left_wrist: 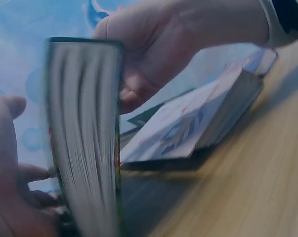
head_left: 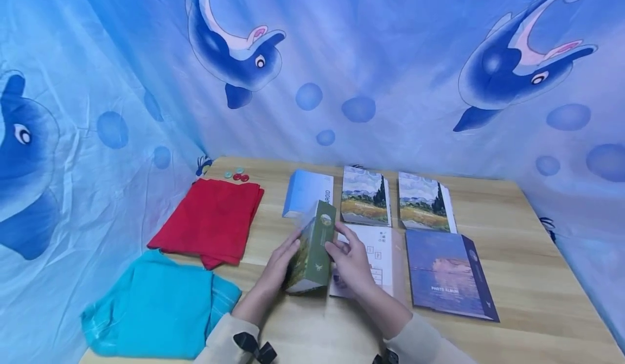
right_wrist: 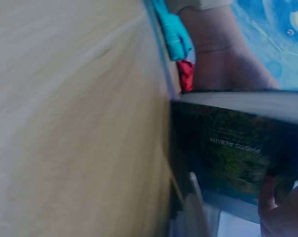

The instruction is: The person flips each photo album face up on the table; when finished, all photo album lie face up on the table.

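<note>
A green photo album point(head_left: 319, 247) stands upright, tilted, between both hands, its spine facing up and right. My left hand point(head_left: 277, 266) grips its left side, thumb near the cover's edge. My right hand point(head_left: 355, 262) holds its right side, fingers and thumb along the spine. In the left wrist view the album's page edges point(left_wrist: 87, 123) face the camera. The right wrist view shows its dark cover point(right_wrist: 233, 148) with "PHOTO ALBUM" lettering. Under my right hand lies a white printed album point(head_left: 376, 253), partly hidden by that hand.
Behind are a light blue album point(head_left: 312, 187) and two landscape-cover albums point(head_left: 363, 196), point(head_left: 423, 201). A purple seascape album point(head_left: 446, 274) lies right. Folded red cloth point(head_left: 210, 220) and turquoise cloth point(head_left: 156, 310) lie left, with several small red and green discs point(head_left: 237, 176) behind. A dolphin-print curtain point(head_left: 390, 55) encloses the table.
</note>
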